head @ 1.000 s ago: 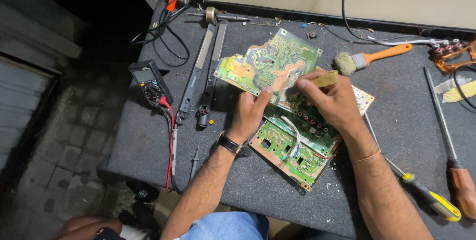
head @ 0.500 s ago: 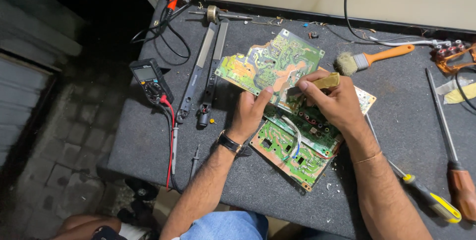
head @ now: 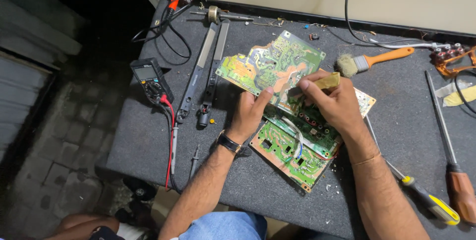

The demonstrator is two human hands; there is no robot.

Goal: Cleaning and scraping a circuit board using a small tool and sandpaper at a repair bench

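I see my left hand [head: 250,113] with its grip closed on the near edge of a green circuit board [head: 270,69], thumb pressed on the upper face, holding the board tilted up off the tabletop [head: 386,121]. My right hand [head: 334,101] has a narrow grip, fingers pinched around a small yellowish pad [head: 328,81] that touches the right part of that board's face. Under both hands lie 2 more boards: a second green board [head: 292,158] flat on the tabletop, near side toward me, and a darker one [head: 310,126] stacked on it.

To the left, well apart from the hands, sits a black multimeter [head: 150,79] with a red lead [head: 171,136] running toward me. Far right of the held board lies an orange-handled brush [head: 372,60]. At the near right edge lie a yellow-handled screwdriver [head: 426,200] and a brown-handled screwdriver [head: 456,180].
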